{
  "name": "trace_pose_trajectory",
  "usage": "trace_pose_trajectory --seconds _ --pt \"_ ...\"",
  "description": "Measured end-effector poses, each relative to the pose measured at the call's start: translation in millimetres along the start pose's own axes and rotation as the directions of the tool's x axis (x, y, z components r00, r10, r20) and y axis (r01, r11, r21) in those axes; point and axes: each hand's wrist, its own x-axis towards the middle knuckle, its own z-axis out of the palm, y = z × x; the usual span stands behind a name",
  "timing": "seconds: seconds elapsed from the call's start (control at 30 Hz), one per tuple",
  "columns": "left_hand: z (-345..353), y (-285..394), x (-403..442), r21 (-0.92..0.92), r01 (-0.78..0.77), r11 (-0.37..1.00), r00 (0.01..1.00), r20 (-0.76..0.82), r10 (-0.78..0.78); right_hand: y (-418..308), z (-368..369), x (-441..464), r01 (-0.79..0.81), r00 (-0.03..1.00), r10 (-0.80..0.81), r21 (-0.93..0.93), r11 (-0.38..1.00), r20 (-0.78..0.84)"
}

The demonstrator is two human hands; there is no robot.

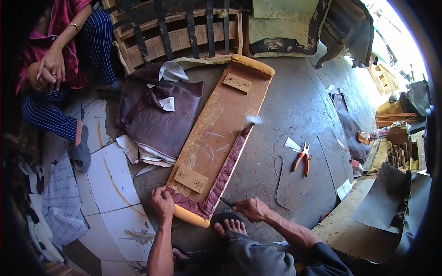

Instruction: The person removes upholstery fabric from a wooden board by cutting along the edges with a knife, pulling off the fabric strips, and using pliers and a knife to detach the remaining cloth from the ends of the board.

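Observation:
A long padded wooden board (202, 138) lies slanted on the floor, with yellow foam (192, 218) wrapping its near end. Maroon leather (225, 171) is folded over its right edge and near corner, gathered in small puckers. My left hand (163, 202) is closed at the near left corner of the board, by the leather's end; its fingertips are partly hidden. Just right of the near right corner, my right hand (253, 210) grips a thin, dark, pointed tool (227, 201). The tip points at the leather edge; whether it touches cannot be made out.
Orange-handled pliers (302, 160) and a thin cord (279, 184) lie to the right. Folded maroon leather (159, 115) is left of the board. A slatted wooden frame (179, 34) stands behind. Another person's clasped hands (48, 73) are at upper left. My foot (230, 226) is close below the board.

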Motion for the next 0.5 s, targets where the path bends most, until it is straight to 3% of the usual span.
trace_pose_trajectory --seconds 0.07,0.13,0.2,0.27,0.33,0.4,0.43,0.47,0.5 --pt "-3.3 7.2 -0.2 0.008 0.081 0.997 0.995 0.061 -0.081 -13.0 -13.5 -0.2 -0.067 0.988 0.059 0.049 0.997 0.142" --pt "3.7 5.3 1.4 0.027 0.055 0.998 0.998 0.015 -0.055 -0.2 -11.4 17.5 -0.045 0.989 0.047 -0.018 0.999 0.138" --pt "3.8 2.9 -4.1 0.051 0.034 0.998 0.999 -0.037 -0.032 12.7 -6.4 28.2 0.186 0.975 -0.219 -0.400 0.897 -0.038" --pt "7.1 6.7 -2.1 0.016 0.082 0.996 0.995 -0.058 -0.081 16.0 12.9 14.1 0.138 0.975 -0.207 -0.525 0.840 -0.076" --pt "1.5 8.7 -5.2 0.036 0.088 0.995 0.995 -0.056 -0.086 64.8 51.8 24.2 0.293 0.826 -0.495 -0.545 0.786 -0.270" --pt "3.9 7.3 0.4 0.069 0.033 0.997 0.998 -0.054 -0.030 66.0 67.7 20.3 0.279 0.782 -0.529 -0.574 0.770 -0.328" --pt "3.0 9.7 0.6 0.056 0.034 0.998 0.999 -0.039 -0.032 52.9 70.6 10.7 0.242 0.769 -0.475 -0.493 0.835 -0.428" --pt "-2.3 11.1 -0.3 0.050 0.032 0.998 0.999 -0.015 -0.031 46.4 82.8 -9.5 0.239 0.788 -0.453 -0.471 0.849 -0.417" --pt "-1.0 8.8 1.2 0.039 0.042 0.998 0.999 -0.005 -0.042 38.8 75.8 -5.8 0.168 0.875 -0.297 -0.335 0.927 -0.383"
